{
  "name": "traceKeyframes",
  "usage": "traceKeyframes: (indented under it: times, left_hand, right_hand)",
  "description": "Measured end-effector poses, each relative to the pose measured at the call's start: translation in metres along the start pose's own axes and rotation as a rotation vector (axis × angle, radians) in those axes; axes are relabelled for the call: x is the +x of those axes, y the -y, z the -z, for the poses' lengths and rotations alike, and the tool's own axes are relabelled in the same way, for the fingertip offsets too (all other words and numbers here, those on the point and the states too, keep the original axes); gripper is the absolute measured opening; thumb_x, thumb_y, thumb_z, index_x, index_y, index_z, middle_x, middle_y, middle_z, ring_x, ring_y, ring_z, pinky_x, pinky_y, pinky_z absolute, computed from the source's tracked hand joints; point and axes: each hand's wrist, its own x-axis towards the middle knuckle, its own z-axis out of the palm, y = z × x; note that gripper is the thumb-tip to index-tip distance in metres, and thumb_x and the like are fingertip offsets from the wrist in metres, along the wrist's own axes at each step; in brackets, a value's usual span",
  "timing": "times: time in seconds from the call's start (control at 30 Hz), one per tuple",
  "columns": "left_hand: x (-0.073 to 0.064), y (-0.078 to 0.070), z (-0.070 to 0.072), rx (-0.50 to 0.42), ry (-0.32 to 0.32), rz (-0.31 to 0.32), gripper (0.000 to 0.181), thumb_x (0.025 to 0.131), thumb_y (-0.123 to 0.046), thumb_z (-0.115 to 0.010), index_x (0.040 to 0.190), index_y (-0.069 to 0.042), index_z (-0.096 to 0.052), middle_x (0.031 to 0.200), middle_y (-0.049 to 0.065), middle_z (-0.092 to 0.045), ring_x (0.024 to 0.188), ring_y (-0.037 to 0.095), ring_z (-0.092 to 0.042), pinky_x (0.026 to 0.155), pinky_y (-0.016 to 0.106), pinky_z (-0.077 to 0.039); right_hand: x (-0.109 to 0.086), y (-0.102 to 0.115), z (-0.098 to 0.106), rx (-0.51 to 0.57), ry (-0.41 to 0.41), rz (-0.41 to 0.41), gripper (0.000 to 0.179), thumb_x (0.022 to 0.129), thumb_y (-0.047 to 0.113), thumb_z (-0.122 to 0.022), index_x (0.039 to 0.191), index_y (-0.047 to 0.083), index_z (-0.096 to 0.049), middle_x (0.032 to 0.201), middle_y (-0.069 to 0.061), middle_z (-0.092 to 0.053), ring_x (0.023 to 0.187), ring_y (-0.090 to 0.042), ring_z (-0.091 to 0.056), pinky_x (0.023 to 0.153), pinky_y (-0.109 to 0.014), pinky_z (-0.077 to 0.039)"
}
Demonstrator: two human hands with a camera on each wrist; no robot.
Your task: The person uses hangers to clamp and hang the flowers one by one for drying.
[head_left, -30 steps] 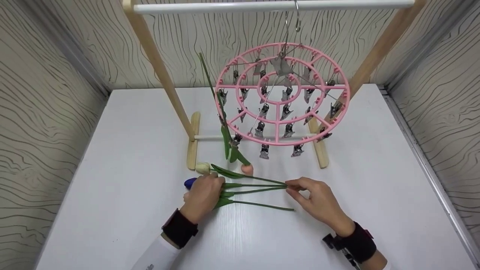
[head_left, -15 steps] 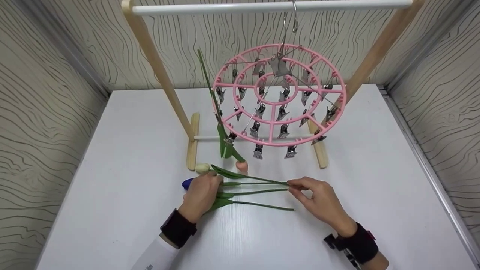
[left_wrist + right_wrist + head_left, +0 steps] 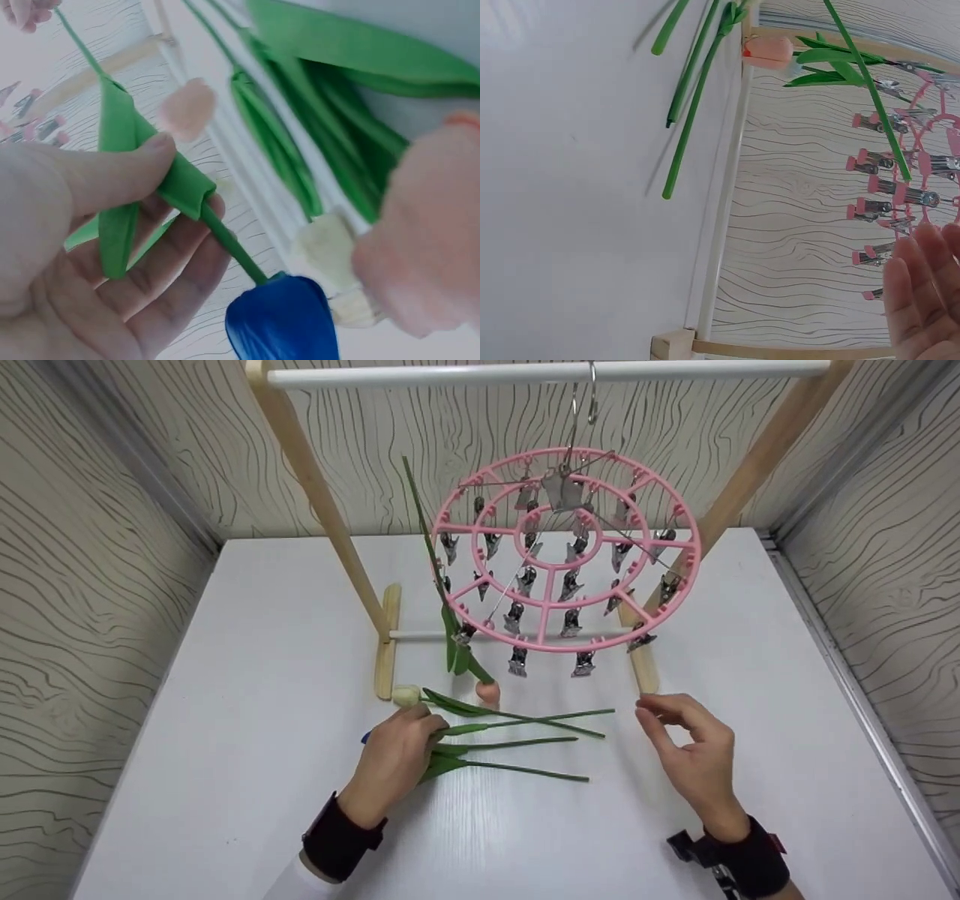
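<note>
And the left hand (image 3: 397,750) has the blue tulip (image 3: 283,319), thumb on one side and fingers behind, pinching it by the green leaf wrap (image 3: 120,142) just behind the bloom! The blue head pokes out past the fingers in the left wrist view, while from above only a sliver of blue shows beside the hand. The thin stem runs out to the right, and there, just beyond its tip, is the right hand (image 3: 694,754): thumb and forefinger curved close to each other, nothing between them, the other fingers loosely extended.

Right beside the left hand lies the white tulip (image 3: 406,695), head to the left, and from above its stem crosses the blue one's. Nearer the person, two more green stems, an upper stem (image 3: 525,744) and a lower stem (image 3: 525,770), stretch across the white table (image 3: 225,735), their leafy ends partly hidden by the left hand.

Look up, and a peach tulip (image 3: 487,691) hangs bloom-down at the left rim of the pink round hanger (image 3: 550,648), its stem pointing up past the ring. Metal clips (image 3: 517,661) dangle all around that hanger, which hooks onto the white rod (image 3: 435,373) of a wooden stand (image 3: 315,487). Behind it all, a wall (image 3: 187,435) of wavy wood-grain lines!
</note>
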Motion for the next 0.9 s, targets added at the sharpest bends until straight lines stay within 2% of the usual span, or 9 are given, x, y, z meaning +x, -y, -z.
traceKeyframes:
  times: [0.17, 0.33, 0.5, 0.7, 0.9]
  left_hand:
    - [0.000, -0.012, 0.010, -0.103, -0.010, -0.009, 0.016, 0.074, -0.004, -0.074, 0.085, -0.015, -0.070, 0.083, -0.006, -0.060, 0.076, 0.008, -0.056, 0.062, 0.024, -0.049]
    - [0.002, -0.025, 0.014, -0.223, -0.006, -0.030, 0.015, 0.078, -0.011, -0.073, 0.090, -0.019, -0.069, 0.090, -0.009, -0.062, 0.085, 0.005, -0.058, 0.068, 0.024, -0.050]
    - [0.006, -0.036, 0.014, -0.385, -0.001, -0.045, 0.013, 0.080, -0.016, -0.071, 0.092, -0.020, -0.069, 0.091, -0.012, -0.062, 0.085, 0.003, -0.058, 0.070, 0.022, -0.049]
    - [0.013, -0.046, 0.005, -0.561, -0.011, -0.088, 0.009, 0.083, -0.019, -0.068, 0.092, -0.020, -0.067, 0.088, -0.012, -0.061, 0.082, -0.001, -0.057, 0.069, 0.016, -0.048]
    - [0.017, -0.053, -0.004, -0.664, -0.048, -0.116, 0.008, 0.084, -0.020, -0.067, 0.092, -0.019, -0.067, 0.086, -0.010, -0.062, 0.079, 0.000, -0.059, 0.068, 0.016, -0.049]
  right_hand:
    - [-0.001, 0.003, 0.007, 0.202, -0.068, -0.073, 0.027, 0.072, -0.025, -0.058, 0.099, -0.020, -0.058, 0.085, -0.028, -0.061, 0.079, -0.023, -0.064, 0.069, -0.020, -0.052]
    - [-0.008, 0.003, 0.000, 0.387, -0.042, -0.109, 0.028, 0.073, -0.028, -0.054, 0.101, -0.024, -0.053, 0.086, -0.031, -0.059, 0.077, -0.026, -0.065, 0.069, -0.023, -0.053]
    - [-0.011, 0.008, -0.014, 0.442, 0.030, -0.117, 0.028, 0.073, -0.028, -0.054, 0.100, -0.022, -0.054, 0.087, -0.030, -0.060, 0.080, -0.028, -0.064, 0.070, -0.024, -0.053]
    - [-0.005, 0.017, -0.029, 0.490, 0.080, -0.118, 0.029, 0.073, -0.028, -0.053, 0.100, -0.019, -0.056, 0.087, -0.029, -0.061, 0.081, -0.029, -0.064, 0.070, -0.025, -0.053]
    - [-0.001, 0.025, -0.043, 0.509, 0.135, -0.124, 0.030, 0.074, -0.027, -0.054, 0.101, -0.014, -0.059, 0.087, -0.026, -0.061, 0.081, -0.028, -0.064, 0.069, -0.026, -0.053]
